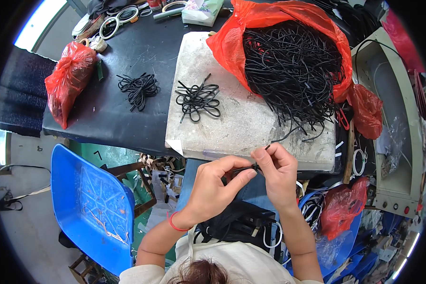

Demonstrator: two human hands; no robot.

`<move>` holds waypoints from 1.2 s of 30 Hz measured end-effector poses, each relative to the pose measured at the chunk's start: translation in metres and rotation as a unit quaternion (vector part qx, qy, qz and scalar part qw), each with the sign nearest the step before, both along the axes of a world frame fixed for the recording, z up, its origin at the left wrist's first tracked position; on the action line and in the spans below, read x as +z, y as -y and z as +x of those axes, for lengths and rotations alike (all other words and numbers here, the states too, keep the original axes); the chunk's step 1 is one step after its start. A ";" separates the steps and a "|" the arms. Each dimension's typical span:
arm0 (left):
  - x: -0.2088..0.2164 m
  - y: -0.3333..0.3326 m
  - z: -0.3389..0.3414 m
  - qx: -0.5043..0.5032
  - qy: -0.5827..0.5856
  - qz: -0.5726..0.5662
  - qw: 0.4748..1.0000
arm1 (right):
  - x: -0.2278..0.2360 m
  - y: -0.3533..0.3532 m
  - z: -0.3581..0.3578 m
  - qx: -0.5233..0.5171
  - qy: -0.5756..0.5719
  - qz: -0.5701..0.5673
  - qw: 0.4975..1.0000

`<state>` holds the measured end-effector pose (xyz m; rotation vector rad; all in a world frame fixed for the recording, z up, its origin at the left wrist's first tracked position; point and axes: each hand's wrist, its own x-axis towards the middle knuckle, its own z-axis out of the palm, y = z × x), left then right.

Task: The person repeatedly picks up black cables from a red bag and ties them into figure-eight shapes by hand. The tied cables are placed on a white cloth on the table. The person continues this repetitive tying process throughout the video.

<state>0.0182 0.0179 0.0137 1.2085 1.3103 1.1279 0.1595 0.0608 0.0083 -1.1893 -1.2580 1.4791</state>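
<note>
Just in front of the pale board's near edge, my left hand (216, 183) and my right hand (278, 174) are close together, both closed in a pinch on a thin black cord (255, 166). A short end of the cord sticks up over my right thumb; my fingers hide most of the rest. Looped black cords lie in a small bundle (198, 100) on the pale board (232, 128). To its left, a second cord bundle (138, 91) rests on the black tabletop (113, 116). An open red plastic bag (227, 45) spills a big tangle of black cords (293, 66) onto the board.
A tied red bag (71, 80) sits at the table's left end. Below it stands a blue plastic tub (92, 203) with scraps inside. A beige metal housing (397, 128) flanks the board on the right. White rings (110, 27) and a tissue pack (202, 12) lie along the back.
</note>
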 end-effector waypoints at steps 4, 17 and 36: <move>-0.002 -0.004 -0.003 -0.010 0.072 -0.035 0.997 | 0.008 -0.004 -0.002 0.010 -0.051 -0.042 0.998; -0.005 0.004 0.009 -0.002 0.116 -0.075 0.990 | -0.004 0.001 -0.003 -0.004 -0.049 -0.024 0.999; -0.010 0.001 0.004 0.004 0.063 0.003 0.998 | 0.002 -0.006 -0.003 -0.018 -0.057 -0.001 0.998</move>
